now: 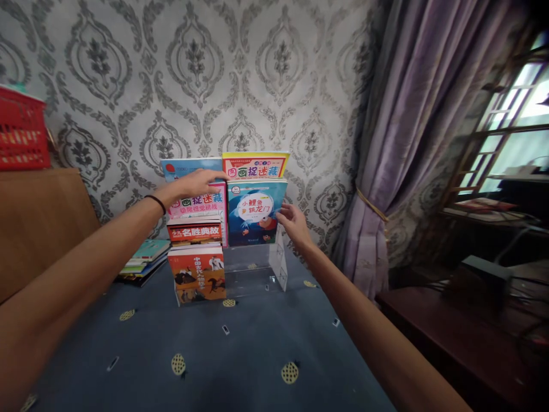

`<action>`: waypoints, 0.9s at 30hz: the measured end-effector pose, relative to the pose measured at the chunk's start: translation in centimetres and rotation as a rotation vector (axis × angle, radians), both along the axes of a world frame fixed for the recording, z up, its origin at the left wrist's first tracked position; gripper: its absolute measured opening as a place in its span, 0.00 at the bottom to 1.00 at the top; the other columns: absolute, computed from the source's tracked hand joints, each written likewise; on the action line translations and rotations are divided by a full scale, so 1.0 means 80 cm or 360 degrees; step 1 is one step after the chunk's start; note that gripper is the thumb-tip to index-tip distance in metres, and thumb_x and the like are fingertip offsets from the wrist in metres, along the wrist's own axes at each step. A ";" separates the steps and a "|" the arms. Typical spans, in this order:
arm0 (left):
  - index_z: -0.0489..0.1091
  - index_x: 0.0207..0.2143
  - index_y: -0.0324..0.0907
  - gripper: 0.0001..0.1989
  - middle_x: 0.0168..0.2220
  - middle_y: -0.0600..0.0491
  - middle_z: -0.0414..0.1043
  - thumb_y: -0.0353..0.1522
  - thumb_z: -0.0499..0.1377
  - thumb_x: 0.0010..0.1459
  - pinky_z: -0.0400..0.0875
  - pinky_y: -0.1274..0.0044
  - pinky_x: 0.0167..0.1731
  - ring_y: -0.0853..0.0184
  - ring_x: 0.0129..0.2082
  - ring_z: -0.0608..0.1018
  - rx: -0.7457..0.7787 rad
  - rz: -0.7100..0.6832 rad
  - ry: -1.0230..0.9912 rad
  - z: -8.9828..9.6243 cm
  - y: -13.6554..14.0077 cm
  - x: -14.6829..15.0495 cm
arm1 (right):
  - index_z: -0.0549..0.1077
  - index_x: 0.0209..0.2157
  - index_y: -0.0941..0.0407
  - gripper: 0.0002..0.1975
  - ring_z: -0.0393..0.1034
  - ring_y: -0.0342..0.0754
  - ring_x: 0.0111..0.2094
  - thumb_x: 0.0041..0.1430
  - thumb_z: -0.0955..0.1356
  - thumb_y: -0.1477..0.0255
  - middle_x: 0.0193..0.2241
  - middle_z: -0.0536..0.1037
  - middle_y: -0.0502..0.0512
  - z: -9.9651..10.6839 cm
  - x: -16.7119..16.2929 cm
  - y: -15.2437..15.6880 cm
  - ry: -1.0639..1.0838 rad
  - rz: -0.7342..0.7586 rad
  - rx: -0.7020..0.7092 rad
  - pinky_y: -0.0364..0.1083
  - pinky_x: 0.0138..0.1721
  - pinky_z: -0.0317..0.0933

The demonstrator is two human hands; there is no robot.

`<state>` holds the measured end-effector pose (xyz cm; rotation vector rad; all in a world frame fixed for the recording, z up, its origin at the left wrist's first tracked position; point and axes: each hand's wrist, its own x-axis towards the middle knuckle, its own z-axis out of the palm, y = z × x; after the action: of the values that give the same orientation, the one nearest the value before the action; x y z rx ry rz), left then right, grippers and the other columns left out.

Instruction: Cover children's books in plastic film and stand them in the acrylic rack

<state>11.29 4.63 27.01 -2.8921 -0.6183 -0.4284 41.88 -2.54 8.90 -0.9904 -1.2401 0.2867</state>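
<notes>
A blue picture book (256, 229) stands upright in the right column of a clear stepped book rack (278, 266). My left hand (199, 184) reaches over the left column, fingers stretched, with the fingertips at the blue book's upper left corner. At its right edge, my right hand (295, 224) grips the book between thumb and fingers. Behind it rises a yellow-and-red picture book (257, 166). The left column holds a light blue book (171, 170), a pink picture book (195, 207), red-covered books (195, 233) and orange-covered books (197, 277) at the front.
A dark blue tablecloth (231, 355) with pineapple prints covers the table. Left of the rack lie stacked books (148, 257), near a cardboard box (38, 223) with a red basket (21, 129) on top. A purple curtain (386, 143) hangs right, beside a dark red surface (446, 332).
</notes>
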 end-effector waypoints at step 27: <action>0.69 0.57 0.39 0.26 0.55 0.42 0.73 0.40 0.59 0.58 0.66 0.72 0.49 0.58 0.51 0.75 -0.0048 0.0201 -0.0126 -0.003 -0.013 -0.084 | 0.74 0.41 0.54 0.14 0.76 0.55 0.38 0.59 0.67 0.61 0.36 0.80 0.58 -0.010 -0.112 -0.058 -0.0390 -0.0044 0.0019 0.53 0.40 0.71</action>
<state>4.58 3.56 26.77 -2.8550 -0.8209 -0.5225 32.89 -7.20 8.08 -1.0540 -1.4468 0.1383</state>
